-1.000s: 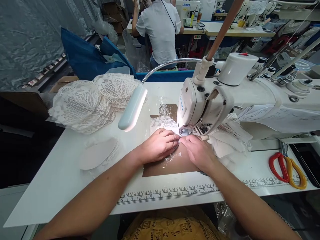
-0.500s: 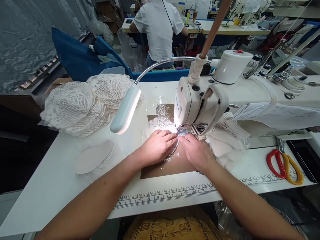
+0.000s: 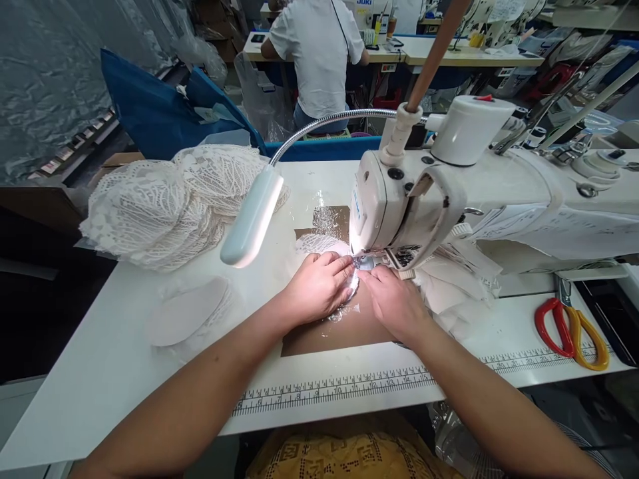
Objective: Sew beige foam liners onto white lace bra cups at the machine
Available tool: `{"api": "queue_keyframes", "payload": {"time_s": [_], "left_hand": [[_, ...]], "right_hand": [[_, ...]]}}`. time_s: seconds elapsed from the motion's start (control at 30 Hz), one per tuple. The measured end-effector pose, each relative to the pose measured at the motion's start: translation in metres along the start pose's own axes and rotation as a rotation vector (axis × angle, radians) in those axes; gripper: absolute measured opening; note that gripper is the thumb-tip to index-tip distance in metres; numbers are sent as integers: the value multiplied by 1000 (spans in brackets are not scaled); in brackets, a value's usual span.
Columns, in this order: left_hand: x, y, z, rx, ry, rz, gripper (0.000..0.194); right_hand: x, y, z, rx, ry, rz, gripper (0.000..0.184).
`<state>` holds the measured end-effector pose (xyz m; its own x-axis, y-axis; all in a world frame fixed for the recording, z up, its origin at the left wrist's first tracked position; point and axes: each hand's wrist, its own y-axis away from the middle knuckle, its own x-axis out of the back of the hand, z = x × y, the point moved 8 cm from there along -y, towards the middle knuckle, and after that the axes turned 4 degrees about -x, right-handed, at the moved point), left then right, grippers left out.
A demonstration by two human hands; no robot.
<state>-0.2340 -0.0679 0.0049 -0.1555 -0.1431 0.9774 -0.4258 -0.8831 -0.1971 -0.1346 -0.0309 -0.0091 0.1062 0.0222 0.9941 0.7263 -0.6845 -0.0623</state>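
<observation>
A white lace piece (image 3: 324,245) with a rounded edge lies under the head of the sewing machine (image 3: 379,206). My left hand (image 3: 322,283) rests over it, fingers close together and curved, holding the piece just left of the needle. My right hand (image 3: 394,299) is closed with its fingertips on the fabric's edge at the presser foot (image 3: 360,261), almost touching my left fingertips. Both hands cover much of the piece, so its full outline is hidden. Beneath them is a brown sheet (image 3: 324,339) taped to the white table (image 3: 124,379).
Stacked lace pieces (image 3: 150,213) lie at the left behind a lamp (image 3: 252,216). Smooth oval pads (image 3: 187,313) sit nearer me. White fabric strips (image 3: 449,286) lie right of the needle, with red-and-yellow-handled scissors (image 3: 572,332) farther right. A co-worker (image 3: 322,60) sits ahead, facing away.
The lace piece has shifted and turned slightly under my left fingers, showing less of it behind the hand. Both hands stay at the needle. The view has moved a little.
</observation>
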Motion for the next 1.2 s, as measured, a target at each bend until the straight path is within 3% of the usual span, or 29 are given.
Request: {"api": "queue_keyframes", "payload": {"time_s": [0.23, 0.43, 0.7, 0.83, 1.2], "left_hand": [[0, 4, -2, -1, 5, 43, 39], [9, 9, 3, -64, 32, 106, 33], [4, 13, 11, -191, 83, 69, 26], [2, 13, 10, -146, 65, 64, 27], [4, 5, 2, -43, 41, 80, 33]], "right_hand": [[2, 3, 5, -24, -82, 5, 38], [4, 8, -1, 91, -130, 75, 40], [0, 10, -8, 139, -74, -2, 41], [0, 9, -7, 119, -48, -28, 42], [2, 3, -5, 71, 47, 49, 40]]}}
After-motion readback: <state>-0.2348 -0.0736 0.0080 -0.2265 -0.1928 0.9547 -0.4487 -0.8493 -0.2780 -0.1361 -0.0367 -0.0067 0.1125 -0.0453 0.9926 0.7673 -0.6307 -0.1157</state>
